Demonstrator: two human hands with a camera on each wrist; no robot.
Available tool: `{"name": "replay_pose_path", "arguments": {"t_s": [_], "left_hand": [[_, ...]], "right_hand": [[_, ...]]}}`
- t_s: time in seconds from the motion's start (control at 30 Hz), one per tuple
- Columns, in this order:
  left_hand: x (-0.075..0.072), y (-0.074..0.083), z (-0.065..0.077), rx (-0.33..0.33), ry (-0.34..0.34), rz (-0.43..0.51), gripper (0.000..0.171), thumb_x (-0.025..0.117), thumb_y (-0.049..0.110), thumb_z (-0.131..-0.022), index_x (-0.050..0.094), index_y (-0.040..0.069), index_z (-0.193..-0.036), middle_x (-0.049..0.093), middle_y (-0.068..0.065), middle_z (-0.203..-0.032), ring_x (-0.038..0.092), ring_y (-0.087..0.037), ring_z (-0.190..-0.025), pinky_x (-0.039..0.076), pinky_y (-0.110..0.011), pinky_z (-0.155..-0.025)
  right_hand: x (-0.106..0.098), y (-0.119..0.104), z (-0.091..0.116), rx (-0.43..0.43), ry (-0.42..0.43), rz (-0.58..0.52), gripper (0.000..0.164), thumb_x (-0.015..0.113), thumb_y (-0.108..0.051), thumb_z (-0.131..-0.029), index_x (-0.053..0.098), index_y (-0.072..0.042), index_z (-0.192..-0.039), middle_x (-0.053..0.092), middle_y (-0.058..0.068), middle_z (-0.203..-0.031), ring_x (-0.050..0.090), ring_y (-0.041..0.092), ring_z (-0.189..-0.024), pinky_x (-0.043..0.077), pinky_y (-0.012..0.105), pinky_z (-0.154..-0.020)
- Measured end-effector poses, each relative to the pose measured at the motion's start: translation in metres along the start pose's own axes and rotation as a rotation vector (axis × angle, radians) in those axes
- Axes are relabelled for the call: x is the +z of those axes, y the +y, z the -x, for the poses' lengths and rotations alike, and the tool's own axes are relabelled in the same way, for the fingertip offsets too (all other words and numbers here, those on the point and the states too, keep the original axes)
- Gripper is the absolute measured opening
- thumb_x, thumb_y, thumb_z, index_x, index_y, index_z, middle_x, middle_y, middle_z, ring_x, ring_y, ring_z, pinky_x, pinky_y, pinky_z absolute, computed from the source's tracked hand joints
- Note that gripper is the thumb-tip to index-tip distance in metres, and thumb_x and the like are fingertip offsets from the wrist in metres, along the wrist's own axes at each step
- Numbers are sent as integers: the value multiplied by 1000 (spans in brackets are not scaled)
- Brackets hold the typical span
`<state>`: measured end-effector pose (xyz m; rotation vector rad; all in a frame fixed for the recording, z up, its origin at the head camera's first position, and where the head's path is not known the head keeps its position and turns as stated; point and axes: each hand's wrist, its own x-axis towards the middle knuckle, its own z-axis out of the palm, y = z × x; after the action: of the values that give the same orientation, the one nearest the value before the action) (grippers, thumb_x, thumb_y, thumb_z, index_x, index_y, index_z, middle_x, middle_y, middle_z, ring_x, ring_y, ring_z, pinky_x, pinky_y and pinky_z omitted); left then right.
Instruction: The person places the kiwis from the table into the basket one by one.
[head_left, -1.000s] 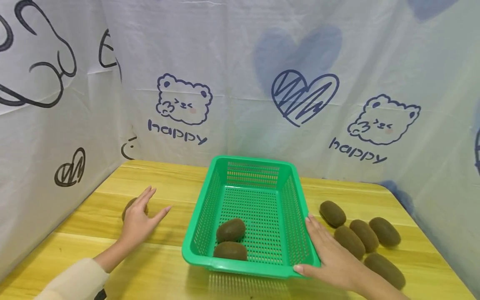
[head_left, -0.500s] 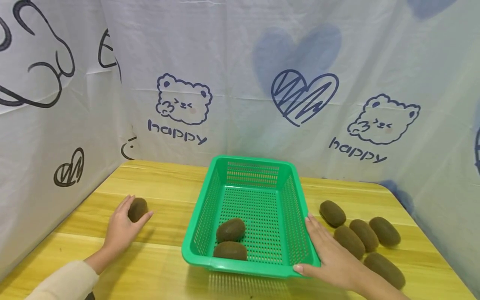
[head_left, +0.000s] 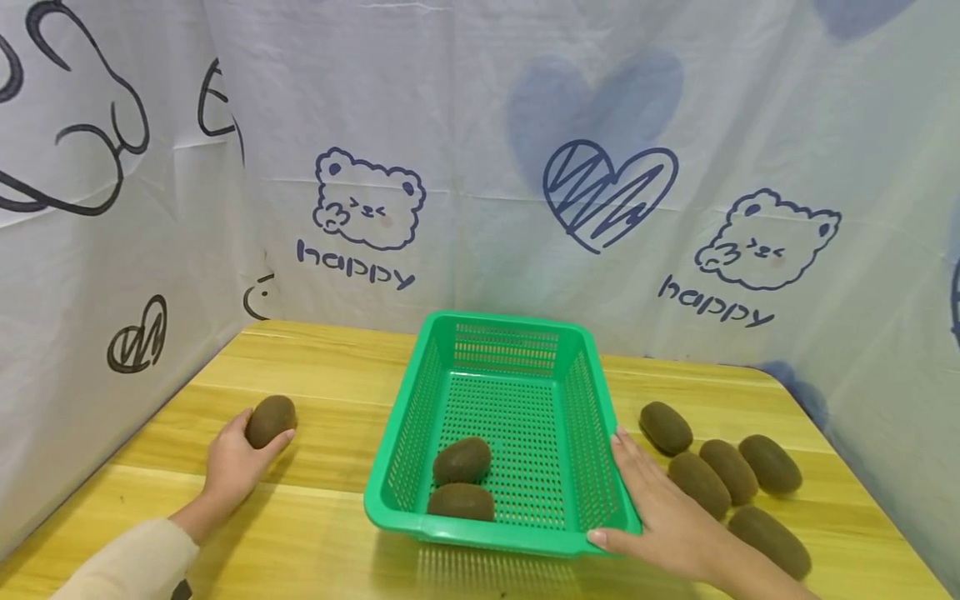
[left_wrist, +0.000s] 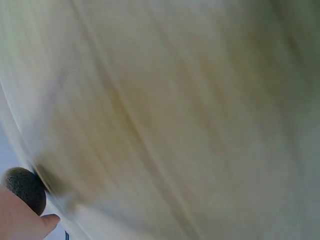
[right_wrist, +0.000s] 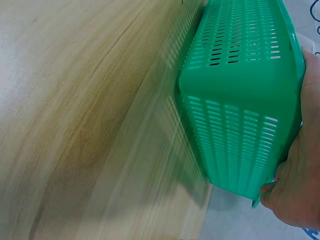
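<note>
In the head view my left hand grips a brown, fuzzy kiwi at the left of the table, with the thumb along its near right side. The left wrist view shows the same kiwi beside the thumb, low in the corner. A green plastic basket stands in the middle, with two kiwis lying near its front left corner. My right hand holds the basket by its near right corner, fingers over the side rim and thumb on the front rim.
Several loose kiwis lie on the wooden table to the right of the basket, close to the right hand. White printed cloth hangs behind the table and along both sides.
My left hand has drawn back left and closed round the kiwi, which was mostly hidden behind it before. The right hand and the basket have kept their place.
</note>
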<state>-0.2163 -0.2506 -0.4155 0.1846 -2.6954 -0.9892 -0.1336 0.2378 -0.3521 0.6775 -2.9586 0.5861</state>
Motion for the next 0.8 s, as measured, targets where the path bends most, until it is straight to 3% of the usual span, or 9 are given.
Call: {"name": "replay_pose_path", "arguments": {"t_s": [0.27,0.8], "left_hand": [[1,1,-5,-69,-36,2,71,60,19,-89,25,-20,-136,36,-44,-130,42,-57,-113,43,-61,-91],[-1,3,-5,-35,9,1,61,64,14,-83,40,-17,-130,46,-40,-124,51,-54,-105,48,-57,-85]], "right_hand": [[0,0,0,-3,8,3,99,61,-55,-81,10,-2,-149,11,21,-155,19,45,-138,32,62,-102],[-1,-2,0,1,13,20,100,59,-58,-81,13,0,-148,13,21,-154,21,44,-138,33,61,-103]]}}
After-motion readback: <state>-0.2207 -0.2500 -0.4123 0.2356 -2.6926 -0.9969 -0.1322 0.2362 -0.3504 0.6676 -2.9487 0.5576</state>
